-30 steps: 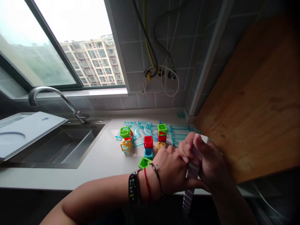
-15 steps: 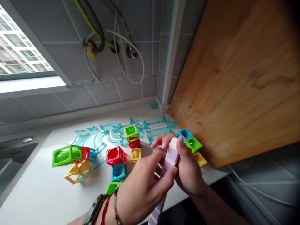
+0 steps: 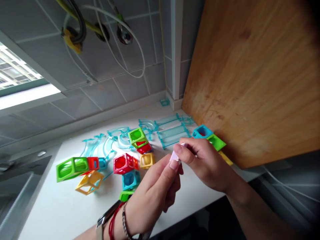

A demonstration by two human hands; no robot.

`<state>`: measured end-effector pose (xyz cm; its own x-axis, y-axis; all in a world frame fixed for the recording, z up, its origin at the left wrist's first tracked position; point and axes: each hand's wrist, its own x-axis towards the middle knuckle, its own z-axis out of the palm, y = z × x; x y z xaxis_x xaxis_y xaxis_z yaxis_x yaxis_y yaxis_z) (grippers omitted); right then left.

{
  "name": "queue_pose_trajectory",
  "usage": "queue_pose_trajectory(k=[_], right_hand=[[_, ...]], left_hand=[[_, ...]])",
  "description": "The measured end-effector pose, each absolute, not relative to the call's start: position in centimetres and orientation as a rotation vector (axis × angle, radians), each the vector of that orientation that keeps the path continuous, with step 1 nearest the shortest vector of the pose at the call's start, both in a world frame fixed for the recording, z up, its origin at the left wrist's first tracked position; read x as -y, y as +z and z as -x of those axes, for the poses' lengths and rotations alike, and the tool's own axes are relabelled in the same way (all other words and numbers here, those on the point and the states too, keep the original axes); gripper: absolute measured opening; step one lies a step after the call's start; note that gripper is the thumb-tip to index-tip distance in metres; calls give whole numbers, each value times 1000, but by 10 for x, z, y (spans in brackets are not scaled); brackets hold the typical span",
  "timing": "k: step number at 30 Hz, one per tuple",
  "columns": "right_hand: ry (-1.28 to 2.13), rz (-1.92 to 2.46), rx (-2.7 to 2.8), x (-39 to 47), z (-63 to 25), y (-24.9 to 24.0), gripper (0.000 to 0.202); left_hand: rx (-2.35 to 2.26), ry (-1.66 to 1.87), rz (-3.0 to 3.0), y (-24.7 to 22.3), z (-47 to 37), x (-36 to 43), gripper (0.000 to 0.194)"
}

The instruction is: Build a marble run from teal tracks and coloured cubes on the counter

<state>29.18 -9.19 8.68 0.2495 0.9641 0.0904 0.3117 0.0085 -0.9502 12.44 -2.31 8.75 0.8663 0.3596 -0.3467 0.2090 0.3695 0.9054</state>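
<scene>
Between my two hands is a pale lilac piece (image 3: 175, 156), small in what shows of it; its kind is unclear and my fingers cover most of it. My left hand (image 3: 156, 193) pinches its lower end between thumb and curled fingers. At its upper end, the thumb and forefinger of my right hand (image 3: 206, 160) close on it. Left of my left hand, a red cube frame (image 3: 123, 163) rests by a blue one (image 3: 130, 180) on the white counter. A yellow cube frame (image 3: 147, 160) lies just beyond my left hand.
Clear teal track pieces (image 3: 172, 136) spread along the back of the counter (image 3: 50, 206). A green cube frame (image 3: 138, 137) tops a red one. Further left lie a long green frame (image 3: 71, 169) and a yellow one (image 3: 89, 182). A wooden board (image 3: 250, 83) stands at right.
The long lilac-and-white segmented strip seen earlier is now mostly hidden, only a small lilac part showing. My right hand has turned over to a pinch at its top. The view has shifted.
</scene>
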Motion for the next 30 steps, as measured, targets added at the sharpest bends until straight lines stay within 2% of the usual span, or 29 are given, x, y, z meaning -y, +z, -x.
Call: queue_pose_trajectory(k=[8, 11, 18, 21, 24, 26, 30], right_hand=[[711, 1442, 1540, 98, -301, 92, 25], [628, 1432, 1618, 99, -302, 90, 15], [499, 1399, 1753, 100, -298, 87, 34], [579, 1283, 1577, 97, -295, 83, 45], [660, 1224, 1386, 93, -292, 78, 40], [696, 1243, 1353, 91, -290, 77, 49], [822, 1271, 1366, 92, -287, 80, 52]], left_hand=[[-486, -81, -965, 105, -120, 19, 46], [-563, -50, -1042, 110, -116, 14, 42], [-650, -138, -1176, 121, -110, 2, 43], [-671, -44, -1364, 129, -107, 4, 41], [-676, 120, -1700, 135, -105, 7, 37], [-682, 187, -1861, 136, -104, 8, 32], [-626, 145, -1863, 133, -105, 7, 28]])
